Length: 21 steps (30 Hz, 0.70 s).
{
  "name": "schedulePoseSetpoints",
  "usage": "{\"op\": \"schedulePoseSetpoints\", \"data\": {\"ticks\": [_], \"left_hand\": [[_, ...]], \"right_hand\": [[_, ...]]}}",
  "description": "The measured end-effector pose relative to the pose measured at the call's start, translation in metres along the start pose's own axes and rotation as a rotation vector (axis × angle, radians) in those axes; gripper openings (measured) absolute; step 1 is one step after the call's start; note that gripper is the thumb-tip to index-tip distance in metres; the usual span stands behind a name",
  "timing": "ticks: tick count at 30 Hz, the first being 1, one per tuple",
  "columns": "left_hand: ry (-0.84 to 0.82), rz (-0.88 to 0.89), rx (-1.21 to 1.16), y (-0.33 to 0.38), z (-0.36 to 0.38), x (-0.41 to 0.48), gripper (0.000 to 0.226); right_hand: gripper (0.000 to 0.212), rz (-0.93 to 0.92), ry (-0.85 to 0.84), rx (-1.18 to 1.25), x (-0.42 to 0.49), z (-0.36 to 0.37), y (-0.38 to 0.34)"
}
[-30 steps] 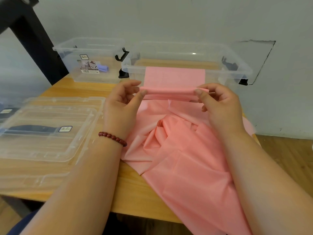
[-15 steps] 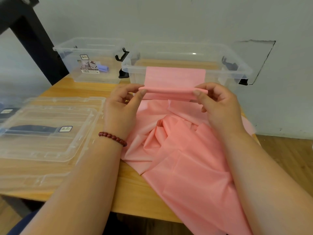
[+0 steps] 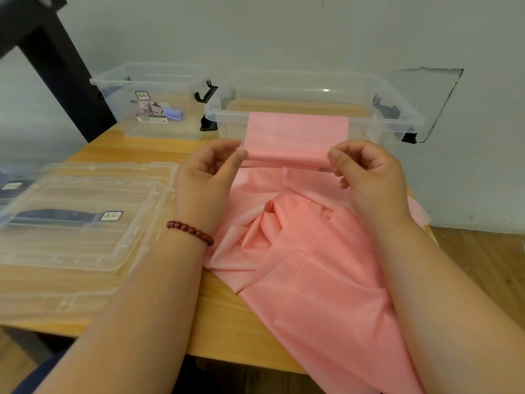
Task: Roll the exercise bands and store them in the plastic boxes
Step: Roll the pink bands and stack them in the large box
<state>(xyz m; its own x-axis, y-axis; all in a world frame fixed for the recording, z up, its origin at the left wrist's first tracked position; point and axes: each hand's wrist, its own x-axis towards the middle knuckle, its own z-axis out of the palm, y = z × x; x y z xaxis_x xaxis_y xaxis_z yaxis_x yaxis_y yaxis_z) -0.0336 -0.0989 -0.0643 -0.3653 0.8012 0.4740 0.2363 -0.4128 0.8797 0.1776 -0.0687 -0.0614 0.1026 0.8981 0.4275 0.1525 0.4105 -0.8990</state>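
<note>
Hands meet over the middle of the tabletop (image 3: 221, 317), and between them we hold the pink exercise band (image 3: 298, 251). Our left hand (image 3: 204, 177) pinches the left end of a folded or rolled edge of the band between thumb and curled fingers. Our right hand (image 3: 369, 177) pinches the right end in the same way, so each grip is narrow and closed on the band. Above this edge a flat part of the band stands upright in front of the near wall of the large clear box (image 3: 397, 109), and its top reaches about the rim. We cannot tell if the band touches the box. Below our hands the rest of the band lies crumpled on the tabletop, then runs over the near edge toward us.

The large box is open and stands at the far side of the tabletop, near the grey wall (image 3: 284, 38), with black clips (image 3: 383, 108) at its ends. Just beside it on the left stands a smaller clear box (image 3: 150, 81), also open, with a purple roll (image 3: 174, 114) inside, behind its label. On the left part of the tabletop lie clear plastic lids (image 3: 85, 217), one over the other. A bracelet (image 3: 189, 231) of dark red beads sits on our left wrist.
</note>
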Motion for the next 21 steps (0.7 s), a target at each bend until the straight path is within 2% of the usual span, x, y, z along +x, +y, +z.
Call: {"op": "schedulePoseSetpoints", "data": {"ticks": [3,7,10,16,18,21], "left_hand": [[-0.012,-0.014,-0.011,-0.0008,0.0001,-0.0006,0.024],[0.014,-0.012,0.024,0.0019,0.0004,-0.0020,0.022],[0.035,-0.004,0.012,0.0020,0.0002,-0.0025,0.019],[-0.016,0.095,0.095,-0.0021,-0.0025,0.0002,0.021],[-0.054,0.047,0.043,-0.0009,-0.0015,0.0001,0.018],[-0.105,-0.125,-0.154,0.0010,0.0021,-0.0011,0.014]], "right_hand": [[0.009,0.012,-0.018,0.027,-0.0005,-0.0005,-0.0002],[0.018,0.025,-0.042,0.022,0.0000,-0.0013,0.0017],[0.012,0.015,-0.024,0.007,-0.0011,-0.0007,-0.0010],[0.011,0.010,0.015,0.011,-0.0026,-0.0007,-0.0048],[0.011,0.019,0.023,0.036,-0.0017,-0.0017,-0.0039],[0.011,0.034,0.029,0.082,-0.0005,-0.0028,-0.0024]]}}
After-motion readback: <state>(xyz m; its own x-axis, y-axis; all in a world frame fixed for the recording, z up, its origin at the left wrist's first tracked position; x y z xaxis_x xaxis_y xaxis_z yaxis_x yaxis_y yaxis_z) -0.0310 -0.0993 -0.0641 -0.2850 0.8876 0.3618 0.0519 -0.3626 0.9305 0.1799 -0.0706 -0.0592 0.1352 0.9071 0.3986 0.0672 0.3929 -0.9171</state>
